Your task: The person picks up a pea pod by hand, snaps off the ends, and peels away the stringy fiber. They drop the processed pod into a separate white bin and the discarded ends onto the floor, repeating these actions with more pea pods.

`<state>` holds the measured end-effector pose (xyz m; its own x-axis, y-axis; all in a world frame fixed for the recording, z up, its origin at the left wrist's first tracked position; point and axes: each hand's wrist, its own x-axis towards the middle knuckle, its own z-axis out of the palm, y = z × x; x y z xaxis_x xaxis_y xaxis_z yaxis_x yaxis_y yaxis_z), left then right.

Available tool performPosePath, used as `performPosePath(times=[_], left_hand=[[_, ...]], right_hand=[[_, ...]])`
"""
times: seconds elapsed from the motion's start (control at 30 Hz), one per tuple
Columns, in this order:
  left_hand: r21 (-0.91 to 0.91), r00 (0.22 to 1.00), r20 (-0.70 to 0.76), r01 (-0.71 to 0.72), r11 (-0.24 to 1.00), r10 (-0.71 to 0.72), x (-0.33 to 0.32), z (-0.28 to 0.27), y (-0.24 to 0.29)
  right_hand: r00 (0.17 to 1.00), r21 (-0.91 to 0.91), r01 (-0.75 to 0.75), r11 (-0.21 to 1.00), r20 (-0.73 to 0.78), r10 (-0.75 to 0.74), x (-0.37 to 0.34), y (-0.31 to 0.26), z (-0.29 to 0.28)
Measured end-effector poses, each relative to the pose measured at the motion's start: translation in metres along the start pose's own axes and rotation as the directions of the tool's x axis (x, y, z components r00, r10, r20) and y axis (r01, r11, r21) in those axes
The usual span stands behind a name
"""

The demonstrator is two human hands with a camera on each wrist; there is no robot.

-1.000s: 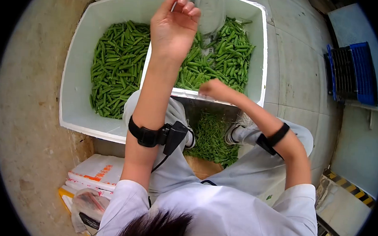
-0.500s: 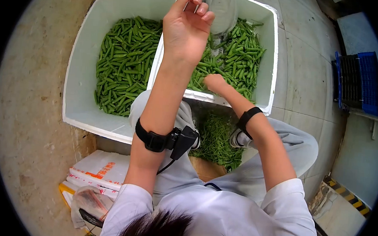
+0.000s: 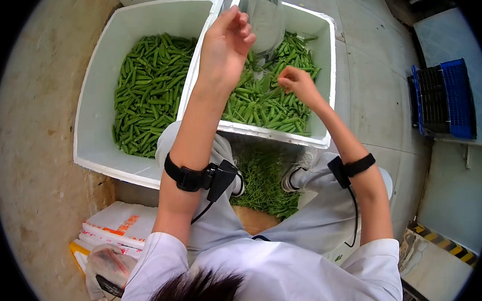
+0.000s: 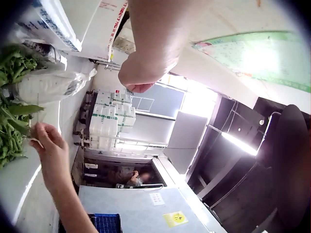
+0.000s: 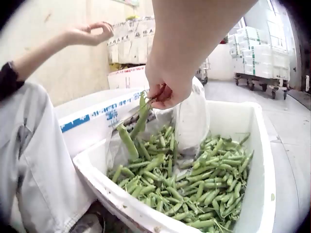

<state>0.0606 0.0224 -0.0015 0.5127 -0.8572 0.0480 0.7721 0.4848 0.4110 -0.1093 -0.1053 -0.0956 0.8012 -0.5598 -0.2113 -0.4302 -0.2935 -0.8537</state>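
My left hand [image 3: 227, 49] is raised above the meeting walls of two white foam boxes, palm up, fingers loosely bent around nothing; the right wrist view shows this hand [image 5: 92, 35] too. Over the right box [image 3: 333, 84], my right hand [image 3: 299, 84] pinches the stem end of green pea pods. These pods [image 5: 128, 143] hang from the fingertips of my right hand [image 5: 170, 92] in the right wrist view. More loose pods [image 5: 199, 191] lie below. The left box [image 3: 94, 88] holds a heap of pods [image 3: 148, 99].
A clear plastic bag [image 3: 265, 26] lies at the right box's back wall. Green stems and scraps [image 3: 263, 187] lie between the feet. Blue crates [image 3: 455, 99] stand at the right. Packed white boxes [image 3: 120, 223] and a plastic bag [image 3: 106, 269] are at the lower left.
My right hand has moved from the right box's near edge farther over the pods and now pinches some. My left hand stays raised in nearly the same pose.
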Motion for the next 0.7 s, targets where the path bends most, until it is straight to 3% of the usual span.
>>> performPosePath(times=[0.07, 0.1, 0.2, 0.23, 0.3, 0.33, 0.37, 0.43, 0.5, 0.57, 0.7], left_hand=[[0.173, 0.997, -0.052, 0.062, 0.983, -0.053, 0.001, -0.003, -0.004], [0.172, 0.998, -0.045, 0.061, 0.983, -0.054, -0.001, 0.000, -0.006], [0.580, 0.988, -0.100, 0.156, 0.800, -0.120, -0.005, 0.002, -0.010], [0.581, 0.988, -0.097, 0.153, 0.799, -0.118, -0.005, 0.003, -0.014], [0.845, 0.998, -0.050, 0.066, 0.531, -0.044, -0.007, 0.006, -0.024], [0.907, 0.999, 0.051, -0.039, 0.420, -0.018, -0.005, 0.000, -0.028], [0.907, 0.999, 0.050, -0.037, 0.418, -0.019, -0.005, -0.001, -0.032], [0.953, 0.987, 0.158, -0.151, 0.263, -0.007, -0.003, -0.001, -0.038], [0.935, 0.983, 0.185, -0.171, 0.312, -0.016, -0.002, 0.002, -0.037], [0.964, 0.990, 0.132, -0.118, 0.238, -0.042, -0.002, 0.004, -0.034], [0.959, 0.984, 0.174, -0.164, 0.231, -0.024, 0.000, -0.002, -0.039]], right_hand=[[0.998, 0.056, 0.053, 0.997, -0.036, -0.051, -0.005, -0.016, -0.014], [0.994, 0.117, 0.087, 0.989, -0.077, -0.078, -0.010, -0.028, -0.021], [0.982, 0.232, 0.147, 0.962, -0.147, -0.115, -0.021, -0.053, -0.034], [0.977, 0.286, 0.169, 0.943, -0.171, -0.124, -0.023, -0.060, -0.037], [0.980, 0.312, 0.161, 0.936, -0.165, -0.114, -0.024, -0.067, -0.041], [0.982, 0.374, 0.160, 0.913, -0.153, -0.110, -0.022, -0.068, -0.042], [0.984, 0.435, 0.158, 0.887, -0.141, -0.106, -0.021, -0.070, -0.042], [0.988, 0.467, 0.148, 0.872, -0.105, -0.112, -0.022, -0.075, -0.041], [0.990, 0.498, 0.138, 0.856, -0.070, -0.120, -0.025, -0.083, -0.037], [0.991, 0.580, 0.133, 0.804, -0.084, -0.104, -0.028, -0.088, -0.035], [0.988, 0.503, 0.150, 0.851, -0.116, -0.105, -0.030, -0.087, -0.034]])
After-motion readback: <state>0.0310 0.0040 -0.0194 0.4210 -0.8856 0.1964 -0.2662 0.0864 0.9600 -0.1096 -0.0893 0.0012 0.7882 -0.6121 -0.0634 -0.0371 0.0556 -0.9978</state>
